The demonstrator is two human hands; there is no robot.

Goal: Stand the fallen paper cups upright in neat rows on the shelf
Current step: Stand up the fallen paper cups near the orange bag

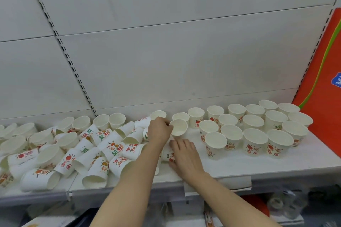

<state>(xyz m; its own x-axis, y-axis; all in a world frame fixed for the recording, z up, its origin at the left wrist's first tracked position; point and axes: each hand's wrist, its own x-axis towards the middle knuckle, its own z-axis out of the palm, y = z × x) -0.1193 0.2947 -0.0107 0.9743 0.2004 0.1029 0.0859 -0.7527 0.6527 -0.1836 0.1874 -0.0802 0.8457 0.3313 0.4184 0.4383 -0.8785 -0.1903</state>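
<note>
Paper cup [178, 127] pinched at its rim by left hand [159, 131] — tilted, probably for standing; right hand [184, 155] grips a fallen cup [167, 155].

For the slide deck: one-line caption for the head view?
Left hand grips a tilted cup, right hand grasps a fallen cup on the shelf, between jumbled and upright cups.

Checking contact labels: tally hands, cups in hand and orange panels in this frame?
Hands: 2, left hand and right hand
Cups in hand: 2, tilted cup and fallen cup
Orange panel: 1
Total: 5
</note>
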